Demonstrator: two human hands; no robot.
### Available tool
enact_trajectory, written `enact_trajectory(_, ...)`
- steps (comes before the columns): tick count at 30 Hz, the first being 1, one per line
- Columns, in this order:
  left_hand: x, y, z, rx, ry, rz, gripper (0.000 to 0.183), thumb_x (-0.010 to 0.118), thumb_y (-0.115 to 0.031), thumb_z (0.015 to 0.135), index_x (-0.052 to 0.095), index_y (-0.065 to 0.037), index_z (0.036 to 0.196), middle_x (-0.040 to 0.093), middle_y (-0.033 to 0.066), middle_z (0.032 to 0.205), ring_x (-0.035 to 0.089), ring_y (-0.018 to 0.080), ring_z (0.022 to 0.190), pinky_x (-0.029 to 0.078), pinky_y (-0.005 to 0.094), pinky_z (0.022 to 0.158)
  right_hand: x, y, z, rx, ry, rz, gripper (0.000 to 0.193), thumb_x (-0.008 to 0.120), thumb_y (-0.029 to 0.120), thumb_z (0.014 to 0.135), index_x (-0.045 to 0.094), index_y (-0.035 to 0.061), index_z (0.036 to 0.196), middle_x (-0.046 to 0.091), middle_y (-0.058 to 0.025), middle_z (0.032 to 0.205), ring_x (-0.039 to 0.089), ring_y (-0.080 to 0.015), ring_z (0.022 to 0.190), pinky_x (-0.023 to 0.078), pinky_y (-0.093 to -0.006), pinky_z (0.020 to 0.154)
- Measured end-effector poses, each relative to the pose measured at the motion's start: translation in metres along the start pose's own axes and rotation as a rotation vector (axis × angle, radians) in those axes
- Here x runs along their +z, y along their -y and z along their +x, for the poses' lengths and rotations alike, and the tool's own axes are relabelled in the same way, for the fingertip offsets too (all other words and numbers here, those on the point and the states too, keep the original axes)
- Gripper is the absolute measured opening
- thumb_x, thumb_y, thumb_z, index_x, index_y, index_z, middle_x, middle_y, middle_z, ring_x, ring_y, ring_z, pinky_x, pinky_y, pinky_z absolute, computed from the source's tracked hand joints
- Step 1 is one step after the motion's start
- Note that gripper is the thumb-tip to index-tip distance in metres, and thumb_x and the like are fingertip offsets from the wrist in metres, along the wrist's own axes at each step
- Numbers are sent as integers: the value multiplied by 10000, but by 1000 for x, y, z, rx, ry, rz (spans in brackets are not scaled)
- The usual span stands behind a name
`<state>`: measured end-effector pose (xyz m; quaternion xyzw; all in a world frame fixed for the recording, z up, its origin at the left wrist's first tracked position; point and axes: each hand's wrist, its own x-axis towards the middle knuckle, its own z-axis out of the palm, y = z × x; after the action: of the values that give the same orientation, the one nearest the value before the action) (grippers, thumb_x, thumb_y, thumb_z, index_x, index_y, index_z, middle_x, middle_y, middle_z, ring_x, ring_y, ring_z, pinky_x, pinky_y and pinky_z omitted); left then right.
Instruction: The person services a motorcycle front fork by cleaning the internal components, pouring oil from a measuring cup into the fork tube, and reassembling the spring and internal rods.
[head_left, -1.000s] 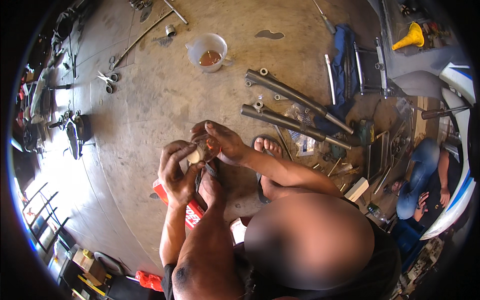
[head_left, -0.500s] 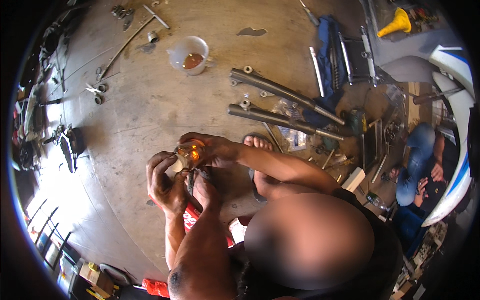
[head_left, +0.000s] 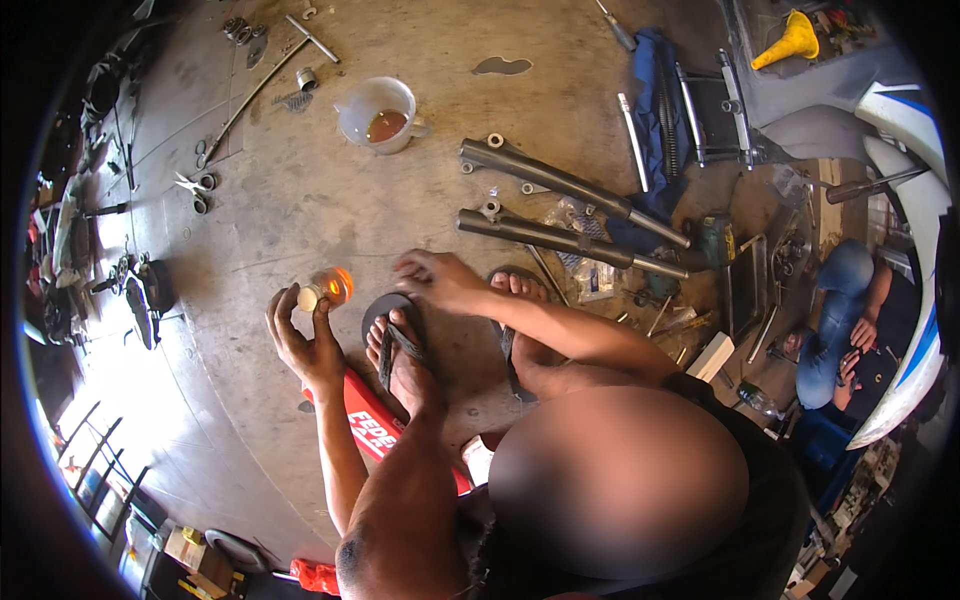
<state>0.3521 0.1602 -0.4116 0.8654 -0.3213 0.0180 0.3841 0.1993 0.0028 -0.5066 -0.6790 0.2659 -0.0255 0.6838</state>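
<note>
In my left hand [head_left: 305, 340] is a small clear container [head_left: 336, 286] that glows orange, its pale round end towards me. The thumb and fingers close around that pale end. My right hand [head_left: 440, 280] is off the container, above my sandalled left foot, with loosely bent fingers and nothing visible in them. Farther out on the floor stands a translucent measuring jug [head_left: 378, 118] with some brown liquid in the bottom. Two dark fork tubes [head_left: 560, 186] lie side by side to the right of it.
Scissors [head_left: 198, 190], a T-handle wrench [head_left: 255, 100] and a small metal socket [head_left: 306, 79] lie on the left. A red box [head_left: 370, 420] is beside my left foot. Rightward are a blue cloth [head_left: 655, 110], a yellow funnel [head_left: 790, 42], a white motorcycle panel [head_left: 905, 400] and another seated person [head_left: 835, 320].
My right hand has let go of the container and drawn away to the right. My left hand has carried the container slightly left and tilted it.
</note>
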Motion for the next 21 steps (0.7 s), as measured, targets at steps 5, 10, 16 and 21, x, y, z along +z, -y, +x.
enact_trajectory(5,5,58,-8,12,-67,96,311,708,-83,859,585,-6,1134,603,160,1139,567,344,1083,446,430,950,-65,-26,-87,323,-498,478,300,679,291,926,608,63,1107,649,-43,925,620,-120,782,527,-257,696)
enact_trajectory(10,9,81,-14,-35,16,74,341,691,-99,877,559,-7,1178,575,165,1176,545,348,1113,427,432,977,-135,-45,-185,517,-1191,734,576,762,466,824,557,107,1226,582,-12,1018,565,-147,900,459,-308,836)
enact_trajectory(16,10,75,-15,-29,27,97,399,688,-107,888,515,-23,1238,502,198,1247,488,377,1185,406,464,1003,-190,-99,-205,58,-1352,1131,513,741,448,846,558,120,1196,554,-35,1142,529,-168,1058,412,-330,963)
enact_trajectory(21,3,41,-19,72,-39,117,366,663,-31,869,541,-27,1214,498,205,1228,478,379,1176,398,472,1001,-199,-69,-208,60,-1256,1092,232,676,321,897,585,129,990,624,-2,942,583,-120,821,463,-304,862)
